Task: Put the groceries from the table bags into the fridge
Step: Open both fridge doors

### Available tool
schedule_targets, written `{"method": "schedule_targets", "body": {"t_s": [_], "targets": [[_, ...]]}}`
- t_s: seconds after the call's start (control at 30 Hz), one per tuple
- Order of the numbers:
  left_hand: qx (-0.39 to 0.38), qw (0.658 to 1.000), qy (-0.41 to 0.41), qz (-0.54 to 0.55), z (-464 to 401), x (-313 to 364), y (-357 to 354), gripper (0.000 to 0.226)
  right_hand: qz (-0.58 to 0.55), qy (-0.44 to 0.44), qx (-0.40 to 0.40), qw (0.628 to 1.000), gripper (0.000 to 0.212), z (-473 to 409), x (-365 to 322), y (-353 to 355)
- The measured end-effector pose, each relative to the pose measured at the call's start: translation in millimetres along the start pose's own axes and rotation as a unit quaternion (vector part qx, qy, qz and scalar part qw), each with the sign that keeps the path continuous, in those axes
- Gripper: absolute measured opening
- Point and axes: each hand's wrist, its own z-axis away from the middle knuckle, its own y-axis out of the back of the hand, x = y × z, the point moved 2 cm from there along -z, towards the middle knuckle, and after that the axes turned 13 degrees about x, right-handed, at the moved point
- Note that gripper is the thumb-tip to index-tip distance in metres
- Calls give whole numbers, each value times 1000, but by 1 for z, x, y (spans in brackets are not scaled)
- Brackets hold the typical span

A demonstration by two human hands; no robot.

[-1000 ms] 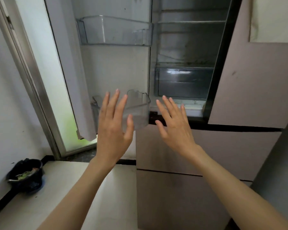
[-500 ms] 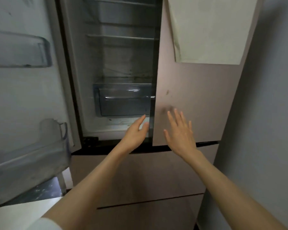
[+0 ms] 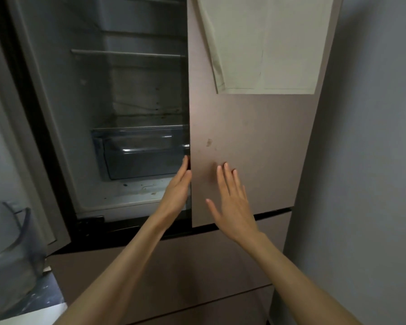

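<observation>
The fridge stands in front of me with its left door swung wide and its pink right door closed. Inside I see bare shelves and a clear crisper drawer. My left hand reaches to the inner edge of the right door, fingers straight, their tips at the edge. My right hand lies flat and open against the front of that door, low down. Neither hand holds anything. No groceries or bags are in view.
The open left door's clear bin juts out at lower left. A pale cloth hangs over the right door's top. Closed pink drawers sit below. A grey wall hems in the right side.
My view has swung right from the left door toward the right door. Both hands have moved up and forward; the left now reaches the door's edge and the right meets its front.
</observation>
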Motion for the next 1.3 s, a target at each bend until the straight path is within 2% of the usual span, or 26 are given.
{"method": "schedule_targets", "body": {"t_s": [0.17,0.3,0.43,0.53,0.67,0.87,1.0,1.1,1.17,1.23,1.3], "targets": [[-24,999,-20,-30,23,10,5,47,-13,-56,33,998,87,12,-14,-1],[-70,995,-58,-39,59,20,6,44,-45,-97,94,990,97,37,-19,14],[-66,989,-128,-39,86,37,8,32,-70,-123,109,984,86,69,-11,46],[-31,984,-161,-65,99,47,1,37,-70,-146,89,983,75,91,2,71],[-112,970,-183,-110,117,53,-17,50,-43,-184,89,978,70,113,23,104],[-193,945,-204,-168,138,58,-54,60,-51,-267,191,943,60,137,51,157],[-241,918,-208,-235,149,62,-94,61,-63,-226,254,938,51,142,62,190],[-258,920,-219,-196,160,61,-122,61,-21,-175,216,960,59,142,69,203],[-245,930,-224,-156,164,62,-136,58,-11,-182,175,968,66,141,82,208],[-237,920,-252,-184,165,64,-150,55,8,-195,151,969,71,138,97,213],[-244,896,-284,-239,164,66,-166,53,17,-209,146,967,72,134,111,218]]}}
